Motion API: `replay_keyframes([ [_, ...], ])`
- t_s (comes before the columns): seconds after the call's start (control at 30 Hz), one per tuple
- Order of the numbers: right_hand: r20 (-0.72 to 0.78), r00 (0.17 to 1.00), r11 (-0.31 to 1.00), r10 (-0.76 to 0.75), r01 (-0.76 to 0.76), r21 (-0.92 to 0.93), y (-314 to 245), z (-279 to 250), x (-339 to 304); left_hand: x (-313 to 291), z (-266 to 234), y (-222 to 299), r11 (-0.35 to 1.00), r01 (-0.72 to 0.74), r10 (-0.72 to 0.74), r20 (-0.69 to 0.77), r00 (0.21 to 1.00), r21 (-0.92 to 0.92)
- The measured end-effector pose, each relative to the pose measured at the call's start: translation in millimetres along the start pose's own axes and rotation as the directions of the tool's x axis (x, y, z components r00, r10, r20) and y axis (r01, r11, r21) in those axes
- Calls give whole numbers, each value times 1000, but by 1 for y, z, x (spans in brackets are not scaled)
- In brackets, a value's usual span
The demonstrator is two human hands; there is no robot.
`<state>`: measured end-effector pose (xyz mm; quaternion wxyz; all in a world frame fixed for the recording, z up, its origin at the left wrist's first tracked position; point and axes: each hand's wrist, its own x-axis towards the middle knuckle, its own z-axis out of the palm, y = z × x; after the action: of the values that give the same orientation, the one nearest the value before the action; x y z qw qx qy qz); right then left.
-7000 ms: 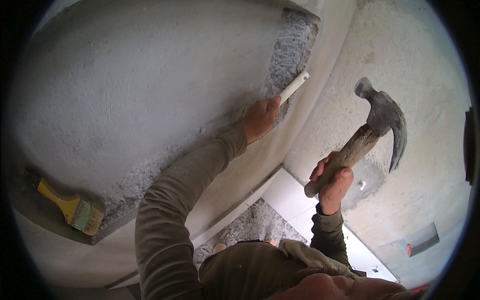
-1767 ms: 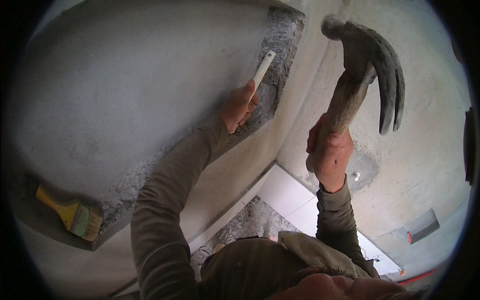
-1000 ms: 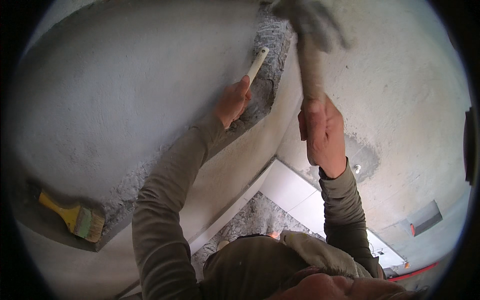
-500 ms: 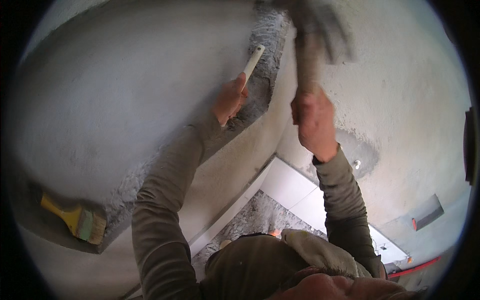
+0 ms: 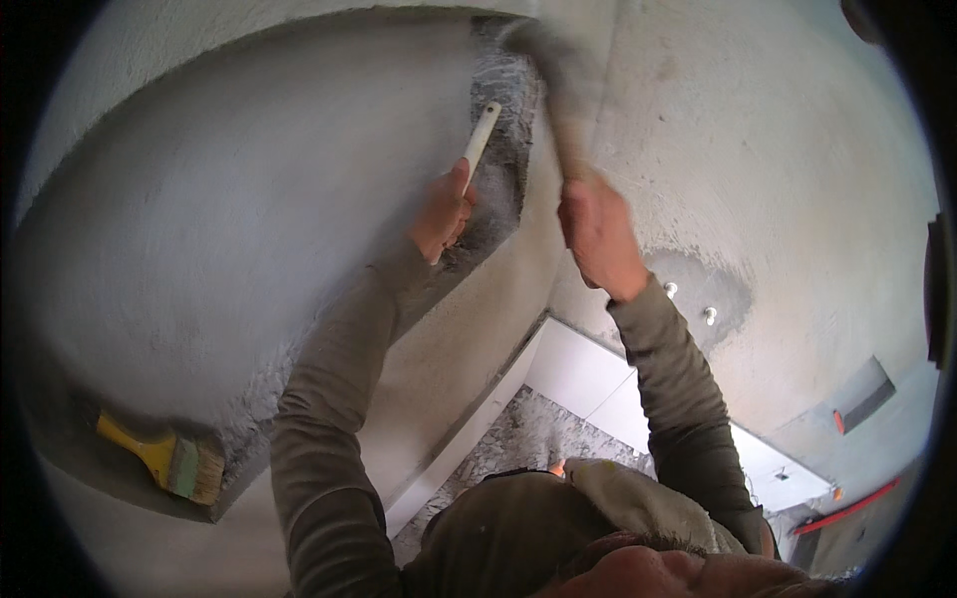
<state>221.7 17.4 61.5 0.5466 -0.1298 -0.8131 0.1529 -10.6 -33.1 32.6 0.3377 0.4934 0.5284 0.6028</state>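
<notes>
My left hand (image 5: 444, 214) is closed round a tool with a slim white handle (image 5: 483, 132), which has a hole in its end. The working end of that tool is hidden below my hand, against the rough grey ledge (image 5: 506, 179) of the wall recess. My right hand (image 5: 601, 237) grips the wooden handle of a hammer (image 5: 569, 140). Its dark head is smeared by motion near the upper end of the ledge. A wide paintbrush (image 5: 164, 460) with a yellow handle lies on the ledge at the lower left, apart from both hands.
A smooth grey panel (image 5: 249, 199) fills the recess. On the right wall are white pipe fittings (image 5: 710, 316) and a rectangular cutout (image 5: 865, 396). White tiles (image 5: 573, 369) line the lower wall above a rubble-strewn floor (image 5: 518, 439). A red pipe (image 5: 847, 506) runs at the lower right.
The hammer and my right hand have swung left, bringing the head over the ledge's upper end. My left hand keeps its hold on the white-handled tool. The whole view has shifted slightly.
</notes>
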Motion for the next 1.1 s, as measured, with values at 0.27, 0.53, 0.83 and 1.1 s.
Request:
replay_keyframes([
  [0.27, 178, 899, 842, 400, -437, 315, -51, -32, -2, -5, -3, 1, 996, 25, -26, 20, 999, 81],
  [0.53, -44, 975, 910, 219, -188, 369, -38, -47, -68, 6, 23, -43, 652, -203, 407, -112, 906, 731],
  [0.83, -24, 934, 785, 356, -285, 550, -39, -40, -84, 2, 20, -30, 688, -127, 312, -132, 941, 715],
  [1.1, -32, 940, 777, 340, -262, 572, -35, -32, -79, 2, 18, -24, 727, -83, 271, -173, 947, 682],
])
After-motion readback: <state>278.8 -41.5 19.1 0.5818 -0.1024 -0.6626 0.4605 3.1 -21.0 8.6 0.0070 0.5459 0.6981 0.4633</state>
